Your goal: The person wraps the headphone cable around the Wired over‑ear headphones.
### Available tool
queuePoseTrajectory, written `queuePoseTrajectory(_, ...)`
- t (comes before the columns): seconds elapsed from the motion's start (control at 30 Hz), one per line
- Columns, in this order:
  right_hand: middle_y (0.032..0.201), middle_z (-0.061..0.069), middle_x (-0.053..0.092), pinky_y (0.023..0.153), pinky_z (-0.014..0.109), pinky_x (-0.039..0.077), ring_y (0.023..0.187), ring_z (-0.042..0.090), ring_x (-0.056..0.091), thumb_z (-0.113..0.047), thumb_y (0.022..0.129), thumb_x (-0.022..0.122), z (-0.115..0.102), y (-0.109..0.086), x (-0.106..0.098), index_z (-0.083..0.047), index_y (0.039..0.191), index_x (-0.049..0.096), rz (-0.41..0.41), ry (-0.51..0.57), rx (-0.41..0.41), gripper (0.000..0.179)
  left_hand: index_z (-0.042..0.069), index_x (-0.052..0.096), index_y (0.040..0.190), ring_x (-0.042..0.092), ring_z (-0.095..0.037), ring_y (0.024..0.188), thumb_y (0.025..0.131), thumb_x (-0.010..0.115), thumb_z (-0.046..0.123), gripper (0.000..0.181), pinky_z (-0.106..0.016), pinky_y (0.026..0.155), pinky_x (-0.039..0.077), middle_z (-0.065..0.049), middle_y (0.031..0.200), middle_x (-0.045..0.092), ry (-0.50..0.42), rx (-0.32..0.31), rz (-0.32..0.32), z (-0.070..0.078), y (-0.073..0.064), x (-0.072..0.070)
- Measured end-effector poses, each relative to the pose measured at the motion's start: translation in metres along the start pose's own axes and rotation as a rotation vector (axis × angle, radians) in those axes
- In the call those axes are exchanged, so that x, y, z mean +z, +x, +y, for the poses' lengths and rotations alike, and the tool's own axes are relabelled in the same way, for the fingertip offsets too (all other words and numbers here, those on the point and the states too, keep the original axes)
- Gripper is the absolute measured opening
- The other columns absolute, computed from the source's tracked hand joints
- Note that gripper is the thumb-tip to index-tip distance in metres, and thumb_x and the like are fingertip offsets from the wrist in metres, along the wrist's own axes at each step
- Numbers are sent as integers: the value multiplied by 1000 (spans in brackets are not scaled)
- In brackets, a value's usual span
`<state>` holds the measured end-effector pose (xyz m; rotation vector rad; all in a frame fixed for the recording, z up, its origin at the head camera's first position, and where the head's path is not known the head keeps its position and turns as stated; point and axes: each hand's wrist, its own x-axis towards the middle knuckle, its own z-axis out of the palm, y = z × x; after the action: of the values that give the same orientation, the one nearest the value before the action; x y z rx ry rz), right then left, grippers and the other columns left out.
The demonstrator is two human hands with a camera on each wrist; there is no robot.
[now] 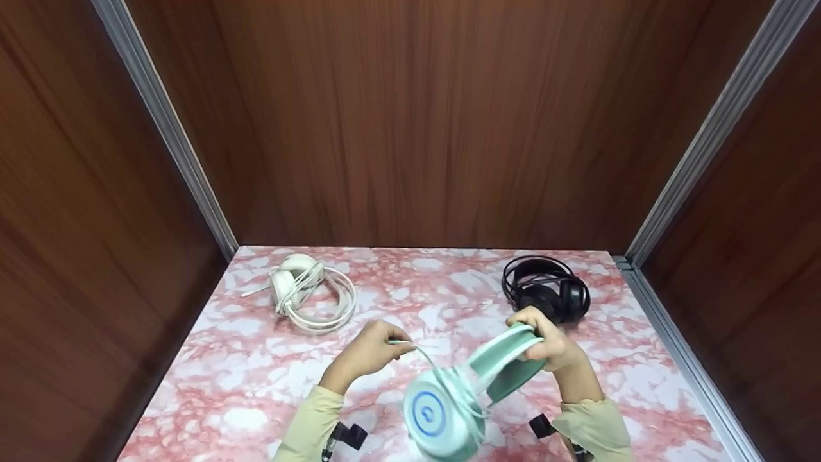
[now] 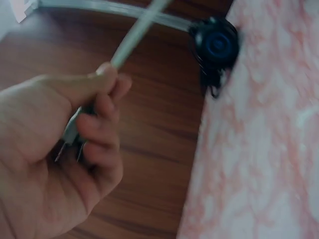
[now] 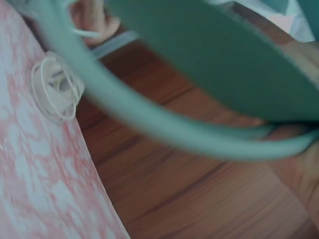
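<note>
Mint-green headset [image 1: 458, 391], blue-ringed earcup, headband in right hand's [image 1: 545, 343] grip, cable [image 1: 420, 351] pinched by left hand [image 1: 369, 350].

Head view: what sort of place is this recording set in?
Probably a staged recording booth, not a lived-in room: wood-grain wall panels close in three sides of a pink marbled tabletop, and three headsets are out, white, black and a mint one in hand.

Even, soft indoor light with faint shadows and no glare. Head view slightly soft, walls stretched at the edges. Both wrist views blurred, close objects out of focus.
</note>
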<state>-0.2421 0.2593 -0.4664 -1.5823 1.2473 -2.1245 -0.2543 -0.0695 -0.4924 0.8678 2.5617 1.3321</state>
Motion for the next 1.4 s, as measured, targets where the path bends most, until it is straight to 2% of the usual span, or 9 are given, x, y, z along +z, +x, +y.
queuePoseTrajectory(0.13, 63, -1, 41, 41, 22, 26, 54, 4, 39, 0, 78, 65, 5, 3, -5, 7, 72, 40, 119, -190, 128, 27, 14, 77, 84, 58, -5, 60, 90, 69, 18, 11, -24, 55, 48, 9, 73, 67, 132, 42, 137, 21, -4, 0)
queuePoseTrajectory(0.23, 54, 5, 28, 37, 30, 17, 45, 13, 24, 2, 77, 61, 10, 2, -8, 2, 67, 37, 168, -255, 149, 26, 10, 77, 85, 61, -5, 66, 90, 68, 13, 11, -25, 61, 51, 6, 77, 69, 206, 53, 211, 30, -5, 2)
queuePoseTrajectory(0.43, 53, 7, 29, 36, 30, 17, 44, 14, 24, 4, 77, 59, 13, -2, -10, 2, 67, 39, 172, -280, 138, 23, 3, 76, 89, 67, -9, 72, 89, 67, 6, 9, -26, 63, 54, -2, 85, 72, 16, -55, 250, 37, -4, 2)
queuePoseTrajectory(0.63, 55, 1, 34, 41, 26, 24, 52, 4, 32, 3, 74, 69, 13, 1, -7, 0, 64, 42, 214, -488, 215, 29, 8, 78, 83, 63, -6, 70, 85, 72, 8, 6, -26, 62, 52, 3, 80, 71, 76, -65, 311, 44, -2, 8)
queuePoseTrajectory(0.8, 59, -10, 40, 45, 20, 29, 53, 2, 35, 4, 72, 70, 17, 2, 0, 2, 64, 44, 345, -550, 277, 28, 2, 74, 91, 49, -6, 58, 96, 57, 10, 20, -25, 54, 44, 1, 70, 61, 79, -55, 252, 51, -8, 19)
queuePoseTrajectory(1.0, 58, -11, 41, 48, 16, 33, 52, 2, 37, 7, 71, 70, 21, 2, 5, 5, 63, 40, 454, -507, 310, 31, -3, 53, 133, 55, -29, 111, 94, 58, 44, 62, -48, 95, 43, -16, 122, 60, 46, -108, 169, 56, -26, 34)
queuePoseTrajectory(1.13, 57, -10, 41, 47, 15, 32, 51, 2, 37, 6, 71, 71, 23, 6, 3, 6, 63, 39, 473, -499, 335, 33, 1, 55, 130, 53, -30, 116, 74, 71, 63, 85, -50, 96, 40, -11, 126, 60, 239, -116, 295, 58, -29, 50)
queuePoseTrajectory(1.27, 58, -9, 42, 47, 16, 32, 51, 3, 37, 4, 73, 73, 23, 11, 0, 8, 67, 45, 444, -478, 367, 29, 4, 67, 111, 62, -24, 94, 72, 75, 57, 66, -41, 80, 47, -5, 104, 69, 395, -15, 476, 51, -27, 63)
queuePoseTrajectory(1.4, 65, -4, 52, 51, 18, 39, 56, 5, 45, 3, 76, 74, 21, 21, -4, 10, 80, 59, 401, -508, 423, 18, 7, 70, 100, 64, -18, 81, 75, 75, 50, 50, -35, 71, 51, -2, 91, 70, 377, 63, 555, 38, -26, 69)
